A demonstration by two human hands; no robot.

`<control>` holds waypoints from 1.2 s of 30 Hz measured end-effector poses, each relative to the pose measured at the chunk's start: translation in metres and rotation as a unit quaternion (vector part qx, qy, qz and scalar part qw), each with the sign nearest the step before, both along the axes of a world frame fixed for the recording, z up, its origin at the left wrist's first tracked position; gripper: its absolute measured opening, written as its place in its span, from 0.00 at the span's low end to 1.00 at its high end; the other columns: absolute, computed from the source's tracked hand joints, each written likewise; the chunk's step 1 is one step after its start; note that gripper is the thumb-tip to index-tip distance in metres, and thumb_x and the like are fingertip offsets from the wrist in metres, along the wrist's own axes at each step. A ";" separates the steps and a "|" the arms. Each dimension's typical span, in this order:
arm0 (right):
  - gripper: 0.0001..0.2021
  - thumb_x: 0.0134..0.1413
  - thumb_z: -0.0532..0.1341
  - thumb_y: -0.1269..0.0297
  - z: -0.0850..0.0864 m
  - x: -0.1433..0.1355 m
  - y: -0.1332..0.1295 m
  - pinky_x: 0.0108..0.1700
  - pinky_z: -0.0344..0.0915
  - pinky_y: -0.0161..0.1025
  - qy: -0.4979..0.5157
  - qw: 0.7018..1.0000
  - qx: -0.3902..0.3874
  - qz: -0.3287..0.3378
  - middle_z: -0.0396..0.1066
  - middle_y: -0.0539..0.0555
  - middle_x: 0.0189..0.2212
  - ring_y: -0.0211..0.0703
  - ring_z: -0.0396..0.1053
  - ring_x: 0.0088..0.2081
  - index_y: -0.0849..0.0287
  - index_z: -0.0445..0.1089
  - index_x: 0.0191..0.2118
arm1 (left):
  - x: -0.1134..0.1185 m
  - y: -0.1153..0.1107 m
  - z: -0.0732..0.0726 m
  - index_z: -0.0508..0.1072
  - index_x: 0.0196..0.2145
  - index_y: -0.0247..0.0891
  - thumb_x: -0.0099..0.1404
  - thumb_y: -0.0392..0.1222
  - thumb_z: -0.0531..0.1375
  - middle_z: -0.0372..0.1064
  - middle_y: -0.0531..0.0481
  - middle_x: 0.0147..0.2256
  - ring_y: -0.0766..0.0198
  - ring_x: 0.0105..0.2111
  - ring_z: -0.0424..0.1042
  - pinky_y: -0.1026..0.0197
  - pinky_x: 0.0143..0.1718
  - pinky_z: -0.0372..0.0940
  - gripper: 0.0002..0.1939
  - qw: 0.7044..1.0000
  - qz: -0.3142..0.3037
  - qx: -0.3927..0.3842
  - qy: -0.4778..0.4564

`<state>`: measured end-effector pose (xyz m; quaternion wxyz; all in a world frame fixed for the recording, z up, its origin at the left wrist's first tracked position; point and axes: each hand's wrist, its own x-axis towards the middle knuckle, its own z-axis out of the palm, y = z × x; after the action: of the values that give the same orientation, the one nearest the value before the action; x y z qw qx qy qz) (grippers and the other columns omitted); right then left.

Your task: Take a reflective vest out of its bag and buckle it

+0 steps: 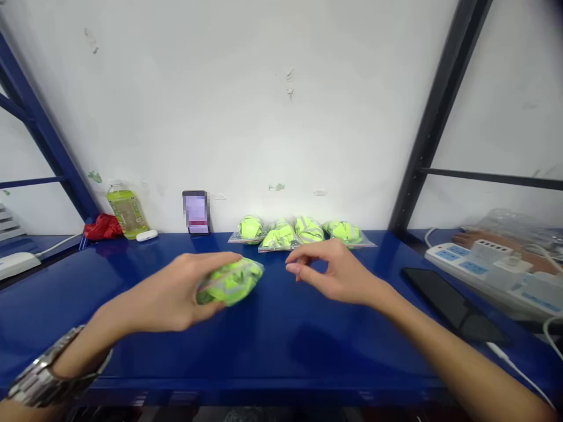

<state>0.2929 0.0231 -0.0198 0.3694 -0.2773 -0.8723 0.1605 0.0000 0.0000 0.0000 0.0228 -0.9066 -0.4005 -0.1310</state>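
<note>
1. Neon-yellow fabric with grey reflective strips, folded tight inside a clear plastic bag: that is the bagged vest [231, 282] in your left hand [176, 296]. It looks squashed into a soft oval lump, though the blur makes the folds hard to read.
2. You hold it just above the blue shelf [272, 340], a little left of centre and nearer to you than the row at the wall.
3. Your left fingers are wrapped over the top of the bag with the thumb underneath, clamped on its left half; the right end sticks out free.
4. Your right hand [336, 272] hovers just right of the bag, not touching it. Its fingers are loosely curled and slightly apart, tips pointing left towards the bag, holding nothing.
5. Four more bagged vests [299, 232] lie side by side at the far edge, against the white wall.
6. Far left stand a bottle of yellow drink [126, 212] and a red cloth [102, 227]; a small phone [196, 212] leans on the wall.
7. Near right lies a dark phone [453, 305], with a white power strip [488, 272] beyond it.
</note>
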 end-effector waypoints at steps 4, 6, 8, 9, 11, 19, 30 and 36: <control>0.08 0.60 0.56 0.66 -0.012 -0.011 0.045 0.39 0.64 0.40 -0.120 0.986 0.086 -0.084 0.74 0.57 0.35 0.43 0.71 0.36 0.60 0.72 0.39 | -0.050 0.032 -0.011 0.57 0.62 0.45 0.63 0.51 0.56 0.64 0.43 0.57 0.48 0.49 0.71 0.51 0.45 0.70 0.30 0.978 0.099 0.180 -0.047; 0.11 0.60 0.56 0.65 -0.021 -0.031 0.072 0.45 0.63 0.46 -0.176 0.962 0.147 -0.147 0.72 0.63 0.42 0.51 0.68 0.45 0.62 0.70 0.46 | -0.065 0.050 -0.028 0.55 0.64 0.42 0.65 0.49 0.53 0.56 0.41 0.62 0.46 0.60 0.59 0.46 0.57 0.61 0.31 0.971 0.132 0.197 -0.027; 0.20 0.59 0.57 0.62 -0.029 -0.056 0.096 0.51 0.59 0.52 -0.206 0.941 0.183 -0.196 0.66 0.67 0.52 0.58 0.63 0.53 0.62 0.63 0.55 | -0.071 0.063 -0.047 0.56 0.63 0.42 0.63 0.54 0.55 0.50 0.41 0.65 0.44 0.63 0.53 0.44 0.59 0.58 0.34 0.985 0.124 0.106 0.058; 0.25 0.57 0.60 0.60 -0.032 -0.069 0.106 0.54 0.56 0.55 -0.224 0.931 0.198 -0.207 0.60 0.69 0.57 0.62 0.58 0.57 0.61 0.59 0.59 | -0.071 0.067 -0.056 0.55 0.64 0.43 0.62 0.57 0.55 0.49 0.40 0.65 0.43 0.64 0.50 0.42 0.59 0.58 0.35 0.984 0.140 0.076 0.087; 0.37 0.51 0.66 0.57 -0.039 -0.090 0.122 0.58 0.50 0.59 -0.261 0.914 0.205 -0.232 0.48 0.70 0.65 0.67 0.47 0.63 0.58 0.52 0.64 | -0.070 0.071 -0.071 0.53 0.65 0.44 0.65 0.57 0.52 0.45 0.38 0.66 0.40 0.65 0.46 0.37 0.57 0.56 0.34 0.973 0.185 0.087 0.110; 0.22 0.67 0.44 0.62 -0.040 -0.123 0.134 0.46 0.59 0.46 -0.208 0.933 0.126 -0.264 0.73 0.62 0.45 0.51 0.71 0.42 0.54 0.55 0.64 | -0.079 0.087 -0.092 0.49 0.66 0.43 0.71 0.44 0.43 0.47 0.36 0.65 0.44 0.65 0.49 0.42 0.57 0.58 0.27 0.976 0.168 0.118 0.074; 0.22 0.63 0.48 0.71 0.019 -0.039 0.073 0.54 0.56 0.50 -0.031 0.904 0.318 -0.286 0.61 0.62 0.59 0.53 0.64 0.51 0.55 0.61 0.61 | -0.039 0.155 -0.078 0.48 0.66 0.38 0.60 0.32 0.50 0.40 0.35 0.67 0.45 0.66 0.46 0.43 0.61 0.51 0.36 0.985 0.111 0.097 0.089; 0.21 0.57 0.56 0.72 -0.057 0.017 0.053 0.53 0.61 0.54 -0.200 0.885 0.396 -0.141 0.67 0.64 0.53 0.56 0.63 0.54 0.58 0.66 0.57 | 0.006 0.098 -0.060 0.68 0.48 0.39 0.60 0.30 0.54 0.73 0.43 0.41 0.54 0.42 0.72 0.48 0.48 0.65 0.18 0.933 -0.103 0.338 -0.074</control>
<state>0.3095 0.0760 -0.0770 0.2849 -0.2545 -0.8702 -0.3110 0.0059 0.0976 -0.0600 0.2847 -0.8692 -0.2377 -0.3269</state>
